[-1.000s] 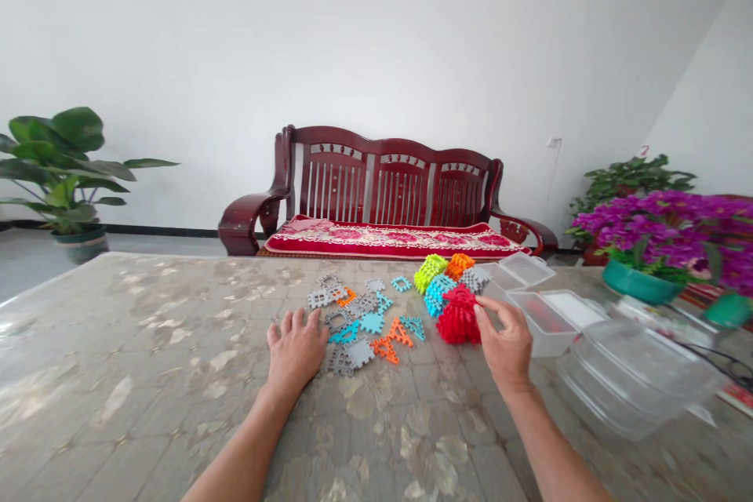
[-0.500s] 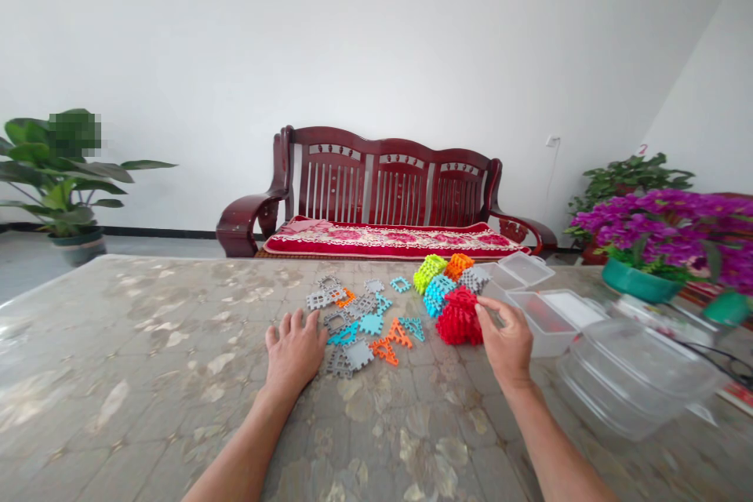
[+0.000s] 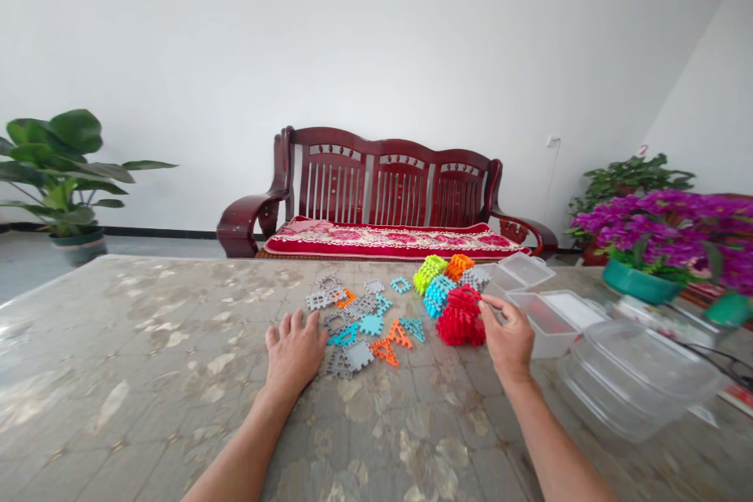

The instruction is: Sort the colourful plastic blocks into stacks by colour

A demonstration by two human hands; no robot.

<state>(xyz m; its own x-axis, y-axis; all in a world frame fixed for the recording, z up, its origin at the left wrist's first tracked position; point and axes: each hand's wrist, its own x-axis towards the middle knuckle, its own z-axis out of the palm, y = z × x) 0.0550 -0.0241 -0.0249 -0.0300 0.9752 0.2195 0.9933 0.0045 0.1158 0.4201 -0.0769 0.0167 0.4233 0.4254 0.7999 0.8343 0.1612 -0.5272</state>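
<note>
Pinching red pieces (image 3: 459,323), right hand (image 3: 511,341) shows narrow grip; left hand (image 3: 291,351) lies spread, red "2" (image 3: 643,150) beyond.

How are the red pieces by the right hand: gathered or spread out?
Gathered: the red pieces form one clump by the right hand, while gray pieces near the left hand lie spread.

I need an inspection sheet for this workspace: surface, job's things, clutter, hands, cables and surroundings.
Surface: grey-brown patterned tabletop.
Job's things: grey, turquoise and orange flat toothed plastic pieces, scattered; toothed plastic stacks in red, lime, blue, orange, grey.
Clutter: translucent rectangular plastic box, ribbed clear plastic container, purple flowers in teal pot.
Hands: left hand spread beside the pieces; right hand pinching at the red stack, grip unclear.
Cables: thin pale cord below white wall socket.
Surroundings: dark-red wooden bench, leafy potted plant.
</note>
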